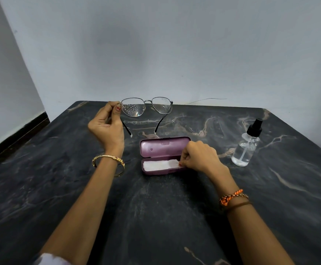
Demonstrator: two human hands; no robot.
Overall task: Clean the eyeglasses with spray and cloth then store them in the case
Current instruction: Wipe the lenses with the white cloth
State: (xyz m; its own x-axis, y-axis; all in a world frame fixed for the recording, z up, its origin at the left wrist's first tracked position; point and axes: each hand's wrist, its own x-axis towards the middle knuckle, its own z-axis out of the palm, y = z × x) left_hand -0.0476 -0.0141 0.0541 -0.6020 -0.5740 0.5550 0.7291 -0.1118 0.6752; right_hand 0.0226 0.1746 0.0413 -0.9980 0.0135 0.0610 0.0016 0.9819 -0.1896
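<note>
— Holding status? Where are the thin metal-framed eyeglasses (146, 106)?

— Aloft beyond the open mauve hard case (164, 148), droplets on both lenses; left hand (107, 125) pinches the hinge corner. Right hand (198, 156) pinches the white folded cloth (158, 165) lying inside that case.

— Risks?

— One-corner grip may twist or slip. Tugging the cloth could drag the case toward the clear spray bottle (246, 148) standing right of it.
</note>
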